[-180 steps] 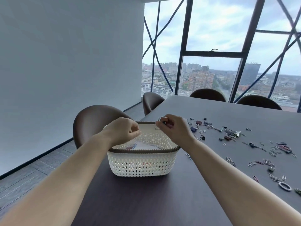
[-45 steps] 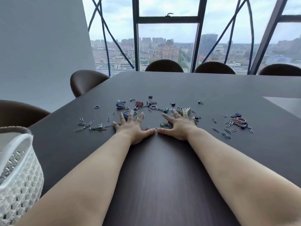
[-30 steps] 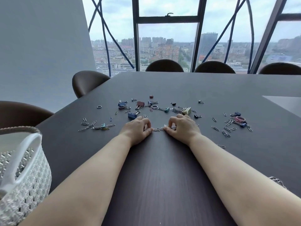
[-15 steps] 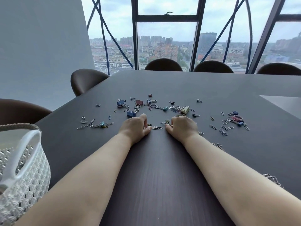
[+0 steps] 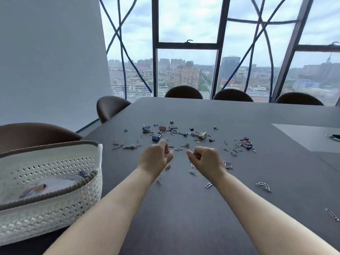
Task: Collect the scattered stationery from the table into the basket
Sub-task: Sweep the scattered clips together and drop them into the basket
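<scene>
Head view: the left hand (image 5: 156, 158) and the right hand (image 5: 207, 160) are held over the desk (image 5: 184, 227), side by side but apart. The right hand is curled round a few paper clips (image 5: 197, 155), seen only as a coppery glint between thumb and fingers. The left hand is curled likewise; whether anything is pinched in it cannot be told. The scattered stationery (image 5: 184, 134) is spread beyond and beside both hands, with a blue binder clip (image 5: 156, 138) just past the left fingertips. The basket (image 5: 55, 208) is placed at the left, well apart from the hands; its left side is cut off, and its contents are blurred. A dark object (image 5: 334, 137) is cut off at the right edge.
</scene>
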